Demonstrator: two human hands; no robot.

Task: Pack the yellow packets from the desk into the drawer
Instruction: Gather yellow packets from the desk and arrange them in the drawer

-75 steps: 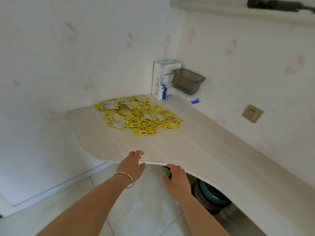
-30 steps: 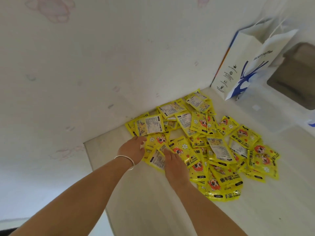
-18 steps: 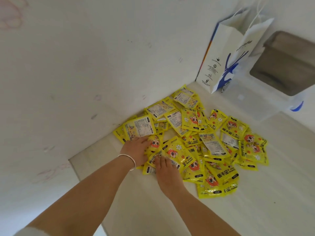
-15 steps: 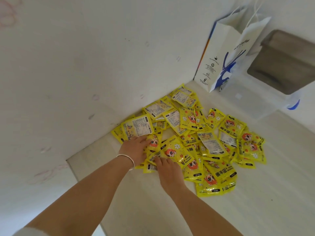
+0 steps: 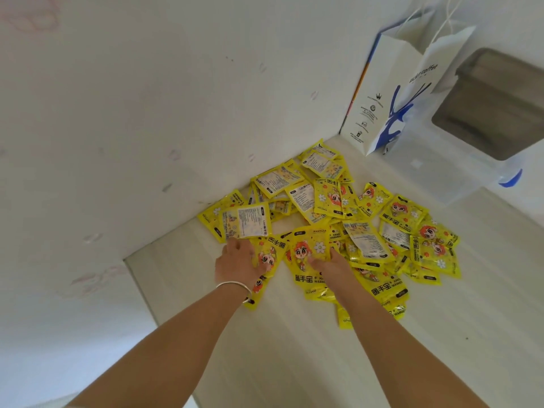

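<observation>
Nearest to me, both forearms reach forward over the pale wood desk point(image 5: 294, 357). My left hand point(image 5: 240, 265), with a thin silver bangle point(image 5: 235, 287) at the wrist, rests on the near left edge of the heap of yellow packets point(image 5: 338, 231). Its fingers press down on a packet printed with a cartoon face, and I see nothing pinched between them. My right hand point(image 5: 331, 265) lies just beside it, on the near middle of the heap. Its fingers reach onto a packet with a red-haired figure and a white flower; whether they are closing on that packet or only pressing it flat, I cannot tell.

The packets lie loose and overlapping on the desk, some with the printed face up, others showing the white label side. The heap spreads from my hands back to the wall point(image 5: 147, 113) at the left, where the farthest packets touch it. No drawer appears in my view.

Farther back, in the corner, a white paper bag point(image 5: 391, 92) with blue markings stands upright against the wall. Just beside it on the right sits a clear plastic container point(image 5: 441, 178), with a brownish tinted bin point(image 5: 494, 104) above it.
</observation>
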